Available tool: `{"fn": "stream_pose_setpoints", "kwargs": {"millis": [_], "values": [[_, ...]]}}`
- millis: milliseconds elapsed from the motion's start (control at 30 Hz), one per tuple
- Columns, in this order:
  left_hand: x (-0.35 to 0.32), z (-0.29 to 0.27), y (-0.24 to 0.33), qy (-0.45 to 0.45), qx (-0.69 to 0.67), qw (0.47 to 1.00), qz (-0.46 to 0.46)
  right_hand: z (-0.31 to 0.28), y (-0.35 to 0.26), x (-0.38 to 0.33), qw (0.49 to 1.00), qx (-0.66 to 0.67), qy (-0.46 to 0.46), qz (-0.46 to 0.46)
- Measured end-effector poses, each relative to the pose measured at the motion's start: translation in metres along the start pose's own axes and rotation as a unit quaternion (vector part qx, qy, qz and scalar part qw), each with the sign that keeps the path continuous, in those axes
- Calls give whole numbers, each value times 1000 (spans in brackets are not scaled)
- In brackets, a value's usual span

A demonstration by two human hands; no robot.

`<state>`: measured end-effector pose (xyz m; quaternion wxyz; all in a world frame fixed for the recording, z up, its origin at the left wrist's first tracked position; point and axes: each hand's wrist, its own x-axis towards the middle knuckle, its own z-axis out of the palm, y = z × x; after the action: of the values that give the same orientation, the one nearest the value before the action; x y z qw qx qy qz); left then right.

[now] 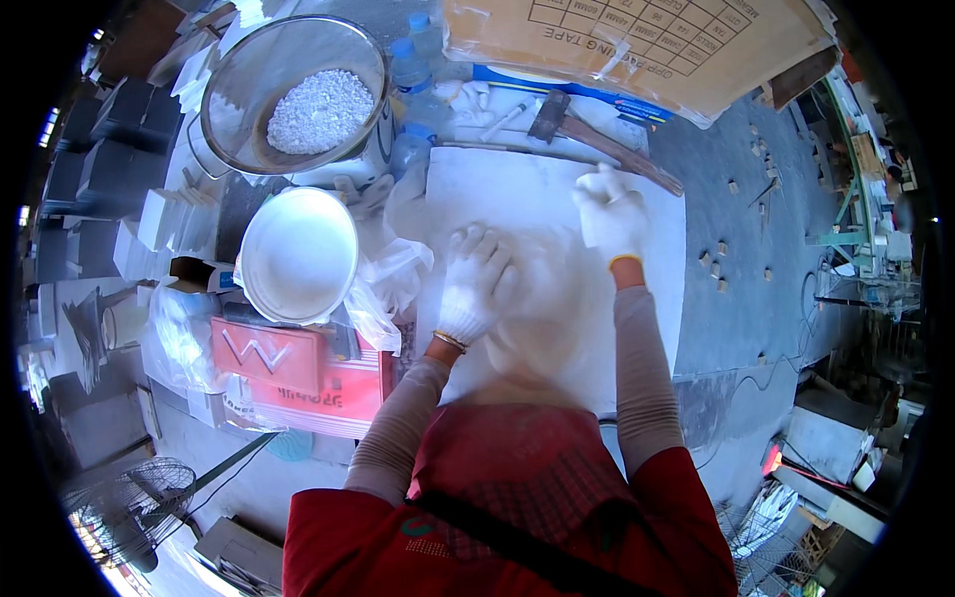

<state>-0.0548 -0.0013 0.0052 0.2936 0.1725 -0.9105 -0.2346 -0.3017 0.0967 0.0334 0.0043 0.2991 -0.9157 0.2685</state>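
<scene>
A pale board [647, 328] lies in front of me, its surface smeared with whitish dust. My left hand [476, 284], in a white knit glove, rests flat on its left part with the fingers stretched forward. On the board's right side my right hand [610, 214], gloved as well, is closed with the fingers curled in. Whatever it holds, if anything, is hidden. Just beyond that hand lies a hammer [602, 141] with a dark head and wooden handle, slanting across the board's far right corner.
At far left, a large metal sieve [224, 129] holds white granules [320, 111] above a bucket. Nearer stand a white round tub [300, 254], plastic bags [393, 274] and a red box [267, 355]. A cardboard box [637, 45] borders the far side. Small chips [718, 249] dot the right surface.
</scene>
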Motion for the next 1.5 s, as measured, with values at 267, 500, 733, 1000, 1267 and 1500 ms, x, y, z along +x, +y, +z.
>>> {"fn": "stream_pose_setpoints", "kwargs": {"millis": [267, 500, 733, 1000, 1267, 1500], "values": [[-2, -4, 1, 10, -24, 999, -18, -31, -8, -88, 974, -46, -51, -217], [5, -7, 8, -3, -8, 1000, -6, -17, -6, -59, 988, -81, -4, -134], [3, -6, 7, -4, 5, 1000, 2, -19, 4, -105, 974, -57, 66, -209], [0, 0, 11, 42, -13, 999, 9, -13, 1, -84, 992, -83, 29, -90], [-6, -2, 3, 37, -17, 999, 7, -31, -14, -126, 990, -55, 19, -127], [-1, -1, 6, 45, -26, 998, 39, -54, 8, -58, 977, 7, -46, -209]]}}
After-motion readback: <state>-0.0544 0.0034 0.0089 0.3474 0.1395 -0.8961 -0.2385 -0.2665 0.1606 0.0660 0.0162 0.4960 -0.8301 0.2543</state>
